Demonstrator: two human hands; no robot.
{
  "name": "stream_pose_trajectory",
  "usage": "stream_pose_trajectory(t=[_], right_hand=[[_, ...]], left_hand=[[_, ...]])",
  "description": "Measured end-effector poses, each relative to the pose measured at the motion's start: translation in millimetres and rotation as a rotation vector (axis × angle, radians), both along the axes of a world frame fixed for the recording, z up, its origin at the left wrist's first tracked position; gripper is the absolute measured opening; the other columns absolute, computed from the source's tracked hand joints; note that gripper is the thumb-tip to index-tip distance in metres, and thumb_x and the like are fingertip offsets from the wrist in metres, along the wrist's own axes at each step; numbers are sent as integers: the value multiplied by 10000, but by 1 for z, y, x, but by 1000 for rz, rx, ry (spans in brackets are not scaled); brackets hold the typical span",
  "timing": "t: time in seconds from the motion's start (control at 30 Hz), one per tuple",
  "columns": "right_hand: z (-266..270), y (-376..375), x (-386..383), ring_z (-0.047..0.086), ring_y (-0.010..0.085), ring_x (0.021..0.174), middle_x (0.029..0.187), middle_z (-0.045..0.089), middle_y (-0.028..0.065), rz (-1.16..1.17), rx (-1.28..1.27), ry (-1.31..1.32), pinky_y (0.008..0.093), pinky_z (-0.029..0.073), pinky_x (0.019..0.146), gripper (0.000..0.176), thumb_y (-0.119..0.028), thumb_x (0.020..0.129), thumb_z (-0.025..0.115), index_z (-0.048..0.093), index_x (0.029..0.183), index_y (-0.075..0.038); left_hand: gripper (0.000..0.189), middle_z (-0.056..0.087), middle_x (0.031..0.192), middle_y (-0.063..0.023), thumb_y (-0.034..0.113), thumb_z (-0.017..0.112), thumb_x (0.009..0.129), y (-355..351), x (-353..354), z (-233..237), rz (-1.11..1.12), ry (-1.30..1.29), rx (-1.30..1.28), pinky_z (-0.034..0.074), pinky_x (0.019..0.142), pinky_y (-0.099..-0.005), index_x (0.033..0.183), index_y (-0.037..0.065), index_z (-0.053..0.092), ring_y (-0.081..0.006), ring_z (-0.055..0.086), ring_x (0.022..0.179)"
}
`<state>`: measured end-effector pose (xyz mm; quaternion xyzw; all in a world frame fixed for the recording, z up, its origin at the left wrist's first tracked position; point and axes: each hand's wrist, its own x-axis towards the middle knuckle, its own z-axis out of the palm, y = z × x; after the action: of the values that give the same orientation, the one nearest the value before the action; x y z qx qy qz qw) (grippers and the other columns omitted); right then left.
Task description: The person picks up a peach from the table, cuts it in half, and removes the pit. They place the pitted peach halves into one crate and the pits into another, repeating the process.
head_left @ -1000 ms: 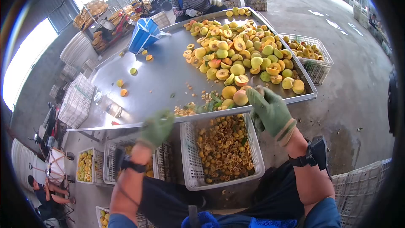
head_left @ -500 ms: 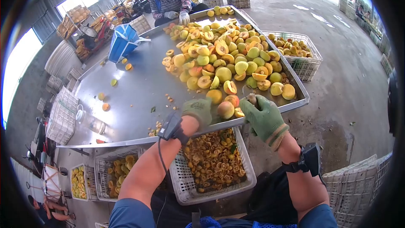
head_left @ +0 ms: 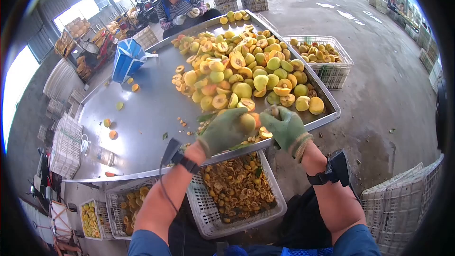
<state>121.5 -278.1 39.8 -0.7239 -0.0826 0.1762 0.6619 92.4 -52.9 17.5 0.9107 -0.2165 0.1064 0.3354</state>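
Note:
My left hand (head_left: pixel 223 131), in a green work glove, is closed round the side of a yellow-orange peach (head_left: pixel 247 123) near the front edge of the metal table (head_left: pixel 147 128). My right hand (head_left: pixel 286 130), gloved alike, is closed on a small tool (head_left: pixel 274 111) whose brownish knob shows above the fingers; the rest of it is hidden. A cut peach piece (head_left: pixel 265 133) lies between the hands at the table's rim. Beyond them spreads a heap of whole and halved peaches (head_left: pixel 259 82).
Below the table edge stands a white crate (head_left: pixel 201 208) of peach scraps. Another crate (head_left: pixel 339 73) of fruit is at the right. A co-worker (head_left: pixel 176 9) sits across the table. A blue bag (head_left: pixel 127 61) and a clear jug (head_left: pixel 99 152) stand on the left.
My left hand has moved forward and right onto the peach. My right hand stays near the rim with the tool. The co-worker's hands have drawn back from the heap.

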Motion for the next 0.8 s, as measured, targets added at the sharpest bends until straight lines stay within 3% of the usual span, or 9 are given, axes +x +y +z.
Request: stream_pose_trajectory(t=[0.07, 0.17, 0.27, 0.37, 0.5, 0.6, 0.7, 0.8], right_hand=[[-1, 6, -5, 559, 84, 728, 803, 647, 10, 142, -19, -28, 297, 489, 633, 341, -341, 909, 757, 677, 964, -14], [10, 18, -12, 584, 100, 734, 813, 655, 10, 284, -40, -32, 310, 512, 649, 354, -332, 890, 798, 664, 974, -15], [-27, 37, -8, 619, 108, 706, 848, 676, 18, 294, -43, -114, 292, 524, 625, 382, -337, 890, 812, 661, 1027, -13], [7, 35, -19, 616, 89, 654, 842, 676, 16, 359, -23, 101, 266, 509, 560, 384, -348, 904, 799, 676, 1065, -22], [15, 44, -26, 604, 68, 604, 825, 671, 10, 449, -37, 106, 236, 487, 514, 391, -374, 919, 784, 694, 1094, -36], [8, 47, -28, 597, 68, 583, 791, 664, 10, 483, 2, 119, 232, 475, 504, 396, -392, 927, 772, 700, 1093, -39], [9, 48, -29, 575, 76, 528, 714, 632, 8, 492, 20, 160, 233, 449, 470, 400, -428, 949, 734, 697, 1035, -39], [8, 43, -20, 553, 83, 492, 678, 613, 6, 441, 79, 237, 240, 425, 442, 418, -459, 970, 694, 682, 985, -42]], left_hand=[[588, 666, 1280, -125, 52, 787, 834, 2, -19, 8, 38, 111, -206, 542, 960, -320, 1383, 29, 578, -175, 655, 1115], [601, 661, 1283, -134, 58, 787, 848, -3, -38, 11, 117, 31, -201, 537, 978, -326, 1402, 23, 555, -184, 654, 1130], [627, 645, 1308, -145, 84, 843, 824, -6, -55, 13, 172, -29, -226, 528, 1003, -344, 1379, 1, 563, -215, 638, 1178], [655, 631, 1324, -151, 109, 876, 806, 0, -65, 0, 192, -49, -286, 519, 1024, -361, 1373, -1, 567, -231, 629, 1199], [693, 624, 1323, -134, 131, 893, 798, 11, -77, 2, 199, 23, -297, 507, 1046, -367, 1390, 2, 556, -222, 621, 1203], [690, 628, 1310, -102, 112, 895, 790, 20, -81, 3, 163, 220, -490, 506, 1053, -355, 1388, 14, 563, -198, 610, 1211], [677, 618, 1336, -90, 110, 874, 810, 22, -92, 6, 159, 489, -910, 497, 1068, -343, 1404, 23, 563, -177, 597, 1228], [693, 604, 1371, -100, 108, 814, 857, 28, -95, 24, 105, 521, -1018, 498, 1076, -349, 1473, 32, 506, -184, 602, 1235]])
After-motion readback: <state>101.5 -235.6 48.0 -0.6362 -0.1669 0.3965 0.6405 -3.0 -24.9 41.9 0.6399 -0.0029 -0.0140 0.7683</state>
